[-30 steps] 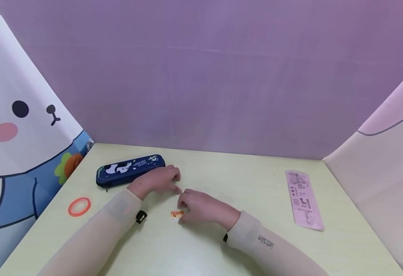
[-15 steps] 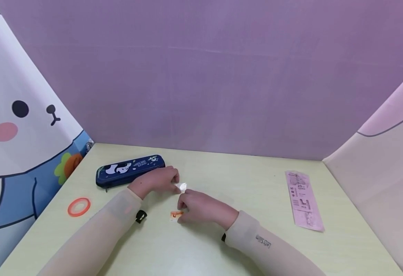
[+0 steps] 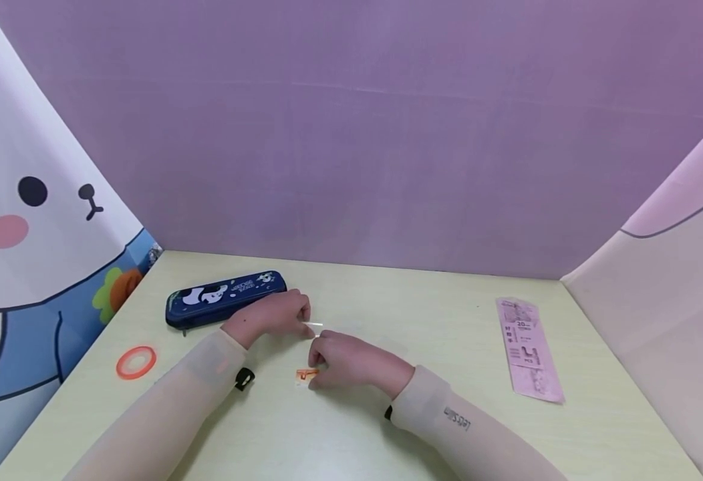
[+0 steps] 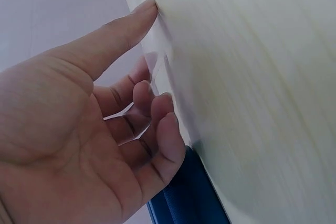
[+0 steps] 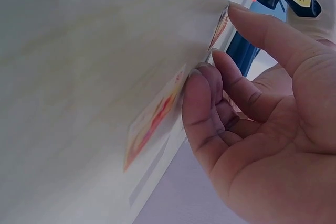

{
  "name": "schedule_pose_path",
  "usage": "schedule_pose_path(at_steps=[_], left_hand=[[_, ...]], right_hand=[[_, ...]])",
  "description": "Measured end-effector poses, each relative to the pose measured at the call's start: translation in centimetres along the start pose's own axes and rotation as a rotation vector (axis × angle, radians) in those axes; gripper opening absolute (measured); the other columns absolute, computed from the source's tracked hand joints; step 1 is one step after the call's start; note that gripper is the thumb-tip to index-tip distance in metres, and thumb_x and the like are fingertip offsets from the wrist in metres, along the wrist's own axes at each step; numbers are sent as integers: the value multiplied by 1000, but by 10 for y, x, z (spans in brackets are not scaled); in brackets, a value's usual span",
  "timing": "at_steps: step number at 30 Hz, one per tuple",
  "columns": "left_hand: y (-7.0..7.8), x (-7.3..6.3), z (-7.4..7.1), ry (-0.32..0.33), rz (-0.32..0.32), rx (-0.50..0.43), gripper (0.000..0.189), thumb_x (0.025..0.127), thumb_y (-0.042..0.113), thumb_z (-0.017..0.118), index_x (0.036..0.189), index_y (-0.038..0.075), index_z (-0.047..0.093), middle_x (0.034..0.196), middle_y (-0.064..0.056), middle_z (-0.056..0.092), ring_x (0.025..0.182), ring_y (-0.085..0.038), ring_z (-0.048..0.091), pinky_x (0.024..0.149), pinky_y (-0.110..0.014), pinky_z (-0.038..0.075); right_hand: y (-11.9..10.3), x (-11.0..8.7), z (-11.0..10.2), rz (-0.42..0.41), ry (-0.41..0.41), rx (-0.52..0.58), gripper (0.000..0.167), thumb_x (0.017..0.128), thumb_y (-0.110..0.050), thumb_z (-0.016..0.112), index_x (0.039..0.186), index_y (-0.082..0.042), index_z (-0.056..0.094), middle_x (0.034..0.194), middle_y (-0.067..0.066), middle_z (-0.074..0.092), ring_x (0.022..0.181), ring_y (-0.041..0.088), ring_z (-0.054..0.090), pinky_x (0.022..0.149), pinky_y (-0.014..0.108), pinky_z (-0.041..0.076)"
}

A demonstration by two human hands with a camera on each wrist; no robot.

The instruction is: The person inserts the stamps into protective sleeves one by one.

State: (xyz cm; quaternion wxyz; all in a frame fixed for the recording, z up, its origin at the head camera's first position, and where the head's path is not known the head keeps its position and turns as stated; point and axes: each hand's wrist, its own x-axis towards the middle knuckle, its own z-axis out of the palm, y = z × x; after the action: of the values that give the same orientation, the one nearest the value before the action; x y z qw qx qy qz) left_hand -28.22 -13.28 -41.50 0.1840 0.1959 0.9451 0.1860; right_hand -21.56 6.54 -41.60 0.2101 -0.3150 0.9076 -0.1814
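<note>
Near the middle of the table, a small flat clear film (image 3: 315,327) shows as a pale glint between my two hands. My left hand (image 3: 273,315) lies low beside the pencil case, its thumb well apart from its bent fingers and its fingertips right at the film. My right hand (image 3: 348,361) rests just to the right, fingers loosely bent against the table. By its thumb and forefinger lies an orange-and-white printed piece (image 3: 306,375). In the right wrist view, another orange-red print (image 5: 155,121) lies flat on the surface beside the curled fingers.
Behind the left hand lies a dark blue pencil case (image 3: 225,297) with a panda print. An orange-red ring (image 3: 136,362) sits at the left, and a long pink printed wrapper (image 3: 530,351) at the right. A purple curtain (image 3: 351,133) rises behind the table (image 3: 448,321).
The clear film's glint appeared between the hands and has since narrowed to a thin bright line. Both hands stay nearly in place; the whole view has shifted slightly.
</note>
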Motion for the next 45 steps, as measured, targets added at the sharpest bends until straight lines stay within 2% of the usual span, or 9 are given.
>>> schedule_pose_path(at_steps=[13,22,30,38,45], left_hand=[[-5,2,2,27,-14,5,32,91,38,85,94,15,63,98,-2,60,83,-18,54,71,-31,44],[-8,1,4,37,3,14,30,95,38,83,93,15,64,92,0,61,79,-15,53,70,-28,43],[-7,-4,0,43,27,9,26,97,35,80,91,15,64,92,0,60,80,-15,54,72,-29,44],[-8,-6,1,46,55,-1,25,97,34,81,89,15,66,88,2,61,76,-13,54,70,-28,44],[-11,-5,3,48,44,-28,24,96,34,81,91,16,67,88,2,62,76,-13,54,70,-29,44]], right_hand=[[3,4,-1,-29,-28,16,20,92,-28,86,103,-16,73,102,-7,60,87,4,54,87,20,49],[5,5,1,-42,-51,43,16,92,-26,85,99,-17,73,98,-6,61,83,4,51,80,20,46],[3,4,0,-37,-50,26,15,94,-25,83,101,-16,73,97,-7,59,83,4,51,78,20,46],[-2,3,1,-44,-47,-61,9,95,-23,80,101,-17,76,95,-11,59,85,3,51,82,19,46],[0,4,4,-31,-48,-46,7,95,-23,80,98,-19,76,93,-11,59,85,3,51,81,19,46]])
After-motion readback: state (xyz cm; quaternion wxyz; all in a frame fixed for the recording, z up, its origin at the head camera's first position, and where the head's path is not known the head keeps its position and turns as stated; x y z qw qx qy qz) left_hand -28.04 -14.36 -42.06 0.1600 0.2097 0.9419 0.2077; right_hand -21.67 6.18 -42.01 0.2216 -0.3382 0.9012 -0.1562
